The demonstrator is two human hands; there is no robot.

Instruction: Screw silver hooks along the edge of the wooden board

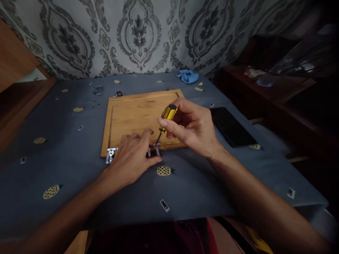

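Note:
My right hand (pixel 194 125) is closed around the yellow and black handle of a screwdriver (pixel 169 114). The screwdriver slants down, its tip at a metal hinge (pixel 157 148) on the near edge of a wooden panel (pixel 132 106). My left hand (pixel 132 151) rests over that edge, thumb and forefinger on either side of the hinge, which it appears to steady. Part of the hinge is covered by the fingers. Another metal hinge (pixel 110 154) sits at the panel's near left corner, beside my left hand. Any screw under the tip is too small to make out.
A dark phone (pixel 233 127) lies right of the panel on the blue patterned tablecloth (pixel 79 155). A blue cloth (pixel 188 76) is at the back. Small metal bits (pixel 95 103) and a clear bag-like item (pixel 98 90) lie at the back left. Dark furniture (pixel 265 95) stands right.

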